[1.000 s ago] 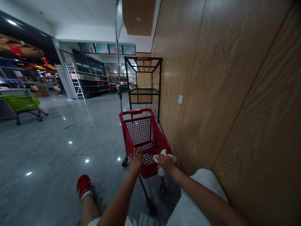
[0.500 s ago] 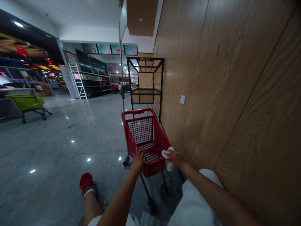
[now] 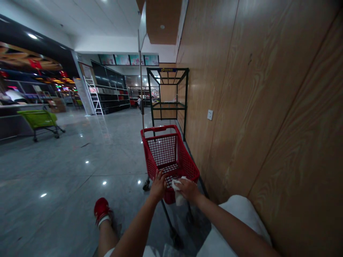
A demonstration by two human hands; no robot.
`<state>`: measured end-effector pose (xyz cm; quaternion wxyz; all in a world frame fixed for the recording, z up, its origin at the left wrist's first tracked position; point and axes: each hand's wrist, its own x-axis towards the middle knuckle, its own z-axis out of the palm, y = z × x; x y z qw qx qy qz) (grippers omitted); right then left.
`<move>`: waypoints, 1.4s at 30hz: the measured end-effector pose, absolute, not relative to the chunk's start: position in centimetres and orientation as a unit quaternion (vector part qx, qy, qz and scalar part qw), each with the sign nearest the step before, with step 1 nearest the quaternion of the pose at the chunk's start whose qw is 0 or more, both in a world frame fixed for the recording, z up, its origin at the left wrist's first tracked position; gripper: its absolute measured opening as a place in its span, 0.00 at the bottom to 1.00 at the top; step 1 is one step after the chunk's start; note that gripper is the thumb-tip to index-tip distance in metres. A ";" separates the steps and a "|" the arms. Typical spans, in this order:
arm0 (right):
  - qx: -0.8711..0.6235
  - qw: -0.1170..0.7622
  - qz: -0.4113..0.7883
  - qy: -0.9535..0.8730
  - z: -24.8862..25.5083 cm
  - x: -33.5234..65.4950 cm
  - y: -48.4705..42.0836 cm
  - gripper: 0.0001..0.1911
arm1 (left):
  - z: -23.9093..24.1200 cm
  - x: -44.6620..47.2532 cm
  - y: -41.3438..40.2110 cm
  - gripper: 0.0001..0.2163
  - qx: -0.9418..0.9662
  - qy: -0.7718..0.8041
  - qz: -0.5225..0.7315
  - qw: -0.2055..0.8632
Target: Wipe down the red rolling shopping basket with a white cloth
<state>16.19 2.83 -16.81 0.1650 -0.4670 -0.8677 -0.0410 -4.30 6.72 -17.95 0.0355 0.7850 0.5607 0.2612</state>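
A red plastic shopping cart with grid walls and dark legs stands in front of me, its near end toward my knees. My left hand grips the near left corner of its rim, fingers bent over the edge. My right hand is closed on a white cloth, pressed to the middle of the near rim. Part of the cloth hangs down in front of the cart's near wall. The palm side of each hand is hidden.
A wood-panelled wall with a socket runs close on my right. Behind the cart are a dark metal frame rack and a sign pole. A green cart stands at left. My red shoe rests on the glossy floor.
My right hand has slid left along the near rim with the cloth, from the right corner to the middle. My left hand stays on the left corner. The view has shifted slightly.
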 end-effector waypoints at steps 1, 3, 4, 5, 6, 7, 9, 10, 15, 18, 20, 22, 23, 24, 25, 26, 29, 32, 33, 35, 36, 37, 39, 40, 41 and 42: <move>-0.471 0.158 -0.042 -0.867 -16.9 18.0 3.5 0.22 | -17.9 -4.2 6.7 0.19 0.784 0.560 0.266 0.034; -0.485 0.151 -0.046 -0.860 -16.8 21.4 4.6 0.24 | -17.6 -3.9 6.5 0.19 0.780 0.561 0.276 0.035; -0.493 0.151 -0.050 -0.855 -16.7 22.8 5.0 0.26 | -17.5 -3.7 6.5 0.19 0.779 0.560 0.278 0.039; -0.502 0.151 -0.052 -0.850 -16.5 23.8 5.2 0.27 | -17.3 -3.5 6.5 0.19 0.779 0.561 0.278 0.045; -0.510 0.149 -0.055 -0.845 -16.4 24.4 5.3 0.28 | -17.2 -3.3 6.4 0.19 0.777 0.562 0.278 0.051; -0.516 0.146 -0.057 -0.842 -16.2 24.5 5.2 0.27 | -17.1 -3.1 6.4 0.19 0.775 0.565 0.278 0.055; -0.517 0.135 -0.060 -0.843 -16.0 23.2 4.6 0.25 | -17.1 -2.9 6.5 0.19 0.771 0.571 0.278 0.056; -0.513 0.134 -0.063 -0.846 -16.0 22.0 4.1 0.24 | -17.1 -2.9 6.5 0.19 0.769 0.573 0.279 0.053; -0.457 0.176 -0.072 -0.869 -16.8 14.2 2.4 0.20 | -17.6 -3.2 6.5 0.17 0.773 0.570 0.277 0.022; -0.439 0.185 -0.079 -0.876 -17.3 13.4 2.6 0.19 | -17.6 -3.6 6.4 0.17 0.789 0.553 0.268 0.010; -0.437 0.173 -0.085 -0.879 -17.6 15.4 3.3 0.19 | -17.4 -3.8 6.3 0.17 0.794 0.549 0.260 0.018; -0.449 0.161 -0.093 -0.874 -17.8 18.6 4.2 0.19 | -17.2 -3.9 6.2 0.17 0.791 0.554 0.259 0.031; -0.461 0.159 -0.098 -0.868 -17.9 20.3 4.6 0.19 | -17.1 -3.8 6.1 0.17 0.788 0.557 0.260 0.037; -0.472 0.159 -0.104 -0.861 -18.0 21.9 5.0 0.19 | -17.1 -3.7 6.1 0.17 0.786 0.559 0.262 0.042; -0.482 0.160 -0.110 -0.854 -18.1 23.3 5.4 0.19 | -17.1 -3.5 6.0 0.17 0.783 0.561 0.264 0.047; -0.489 0.162 -0.115 -0.849 -18.3 24.4 5.6 0.18 | -17.1 -3.3 5.9 0.18 0.782 0.561 0.267 0.050; -0.497 0.166 -0.123 -0.843 -18.7 25.9 5.8 0.18 | -17.2 -2.7 5.6 0.18 0.781 0.558 0.276 0.049; -0.508 0.169 -0.120 -0.836 -19.0 25.7 5.6 0.20 | -17.0 -2.8 5.9 0.18 0.795 0.544 0.265 0.040; -0.510 0.167 -0.117 -0.835 -19.0 25.5 5.6 0.21 | -16.8 -3.0 6.2 0.18 0.804 0.537 0.254 0.036; -0.513 0.157 -0.111 -0.836 -18.7 25.4 5.8 0.21 | -16.2 -3.6 6.9 0.18 0.821 0.524 0.226 0.027; -0.515 0.151 -0.109 -0.837 -18.6 25.3 5.9 0.21 | -15.9 -3.9 7.4 0.18 0.825 0.524 0.210 0.022; -0.515 0.144 -0.108 -0.838 -18.4 25.1 6.1 0.20 | -15.4 -4.1 7.8 0.18 0.827 0.527 0.195 0.017; -0.521 0.137 -0.113 -0.835 -18.1 24.5 6.4 0.20 | -14.5 -4.1 8.6 0.18 0.815 0.552 0.172 -0.002; -0.524 0.136 -0.118 -0.833 -18.0 24.0 6.5 0.20 | -14.1 -3.9 8.8 0.19 0.806 0.568 0.168 -0.015; -0.529 0.138 -0.126 -0.828 -18.1 23.3 6.5 0.20 | -13.7 -3.5 8.9 0.20 0.796 0.581 0.168 -0.029; -0.536 0.143 -0.135 -0.821 -18.2 22.5 6.6 0.21 | -13.5 -2.9 8.9 0.21 0.787 0.590 0.172 -0.042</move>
